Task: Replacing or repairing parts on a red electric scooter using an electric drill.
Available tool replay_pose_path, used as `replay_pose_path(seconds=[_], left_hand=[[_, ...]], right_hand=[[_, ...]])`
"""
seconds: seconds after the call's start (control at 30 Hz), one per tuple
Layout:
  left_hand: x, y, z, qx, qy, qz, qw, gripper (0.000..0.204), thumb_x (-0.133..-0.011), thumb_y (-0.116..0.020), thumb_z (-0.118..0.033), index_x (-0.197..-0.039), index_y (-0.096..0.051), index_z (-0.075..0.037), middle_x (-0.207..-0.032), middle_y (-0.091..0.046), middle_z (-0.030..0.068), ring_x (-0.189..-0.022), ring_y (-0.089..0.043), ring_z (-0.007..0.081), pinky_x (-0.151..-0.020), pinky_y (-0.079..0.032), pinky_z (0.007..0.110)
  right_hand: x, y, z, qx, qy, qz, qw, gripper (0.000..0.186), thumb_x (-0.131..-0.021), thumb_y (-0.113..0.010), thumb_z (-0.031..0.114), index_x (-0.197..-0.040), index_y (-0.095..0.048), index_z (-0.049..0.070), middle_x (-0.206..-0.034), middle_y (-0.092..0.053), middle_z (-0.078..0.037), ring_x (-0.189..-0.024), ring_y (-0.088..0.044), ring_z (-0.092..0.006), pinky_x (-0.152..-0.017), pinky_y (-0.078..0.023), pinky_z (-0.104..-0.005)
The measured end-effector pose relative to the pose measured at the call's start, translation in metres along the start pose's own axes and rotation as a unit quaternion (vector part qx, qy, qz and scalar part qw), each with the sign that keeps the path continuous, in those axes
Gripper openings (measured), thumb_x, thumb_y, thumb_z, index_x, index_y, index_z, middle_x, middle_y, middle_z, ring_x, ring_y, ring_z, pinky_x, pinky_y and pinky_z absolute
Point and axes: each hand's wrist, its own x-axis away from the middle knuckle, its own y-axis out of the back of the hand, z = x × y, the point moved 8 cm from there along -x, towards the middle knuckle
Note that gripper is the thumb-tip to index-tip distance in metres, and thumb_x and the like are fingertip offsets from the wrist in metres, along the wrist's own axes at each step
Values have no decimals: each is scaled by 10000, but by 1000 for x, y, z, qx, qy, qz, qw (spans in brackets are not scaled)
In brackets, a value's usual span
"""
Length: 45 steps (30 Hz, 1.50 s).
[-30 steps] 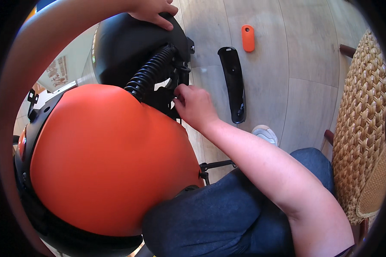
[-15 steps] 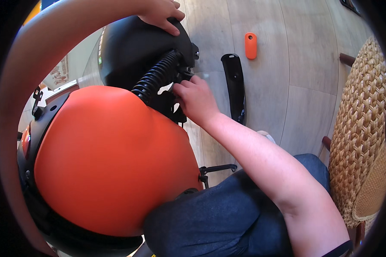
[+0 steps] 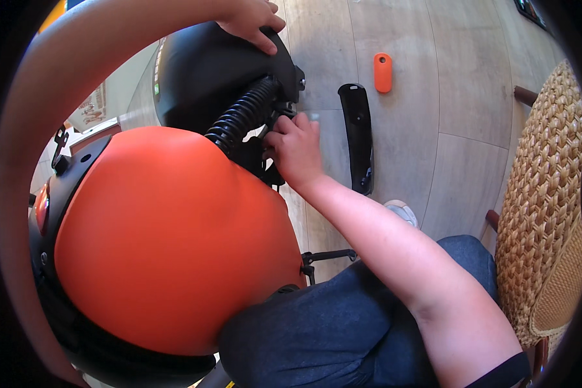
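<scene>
Orange bodywork [image 3: 174, 239] of a scooter-like vehicle fills the left and middle. Above it a black coil-spring shock absorber [image 3: 242, 113] runs up beside a large, rounded black cover [image 3: 207, 71]. My left hand [image 3: 252, 22] reaches around from the far left and rests on that cover's upper right edge, thumb and fingers apart. At the upper end of the shock, my right hand [image 3: 294, 142] has its fingers pinched together beside small dark fittings. What lies between those fingers is hidden.
On the floor right of my hand lie a long, curved black strip [image 3: 357, 139] and a rounded orange piece with a hole [image 3: 383, 74]. A woven seat [image 3: 537, 207] with brown legs stands at the right. A black foldable-looking bar [image 3: 330, 255] sticks out beside my knee [image 3: 304, 323].
The view has shifted slightly. My right hand has turned a little at the same fittings, its fingers now more upright. My left hand stays on the black cover.
</scene>
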Motion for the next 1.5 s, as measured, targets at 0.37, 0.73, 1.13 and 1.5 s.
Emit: replay_pose_path(seconds=[0.37,0.73,1.13,1.5], left_hand=[[-4,-6,3,-6,11,7,1000,745,-950,-514,-721,-1348,-630,-101,-1301,-624,240,-1288,-547,428,-1090,-420,560],[3,2,-1,0,10,15,1000,742,-954,-515,-709,-1364,-625,-101,-1306,-624,245,-1288,-551,424,-1099,-411,561],[3,2,2,9,9,-1,1000,754,-943,-526,-717,-1361,-626,-97,-1309,-624,243,-1294,-545,428,-1102,-406,559],[-6,-6,5,-11,13,5,1000,739,-940,-523,-727,-1334,-640,-113,-1288,-634,240,-1273,-561,429,-1082,-424,568]], right_hand=[[-3,-1,-4,-14,17,-1,1000,130,-639,-823,207,-732,-735,186,-889,-596,53,-985,-532,-220,-874,-377,-421],[-16,26,-3,-84,173,59,980,118,-798,-750,146,-897,-687,157,-868,-629,-19,-936,-594,-270,-816,-488,-401],[-14,16,-5,-107,165,105,975,155,-800,-761,104,-948,-720,124,-889,-658,-49,-969,-617,-327,-886,-530,-433],[-9,10,12,17,213,114,970,109,-779,-709,136,-879,-731,175,-848,-696,-9,-949,-631,-250,-855,-501,-382]])
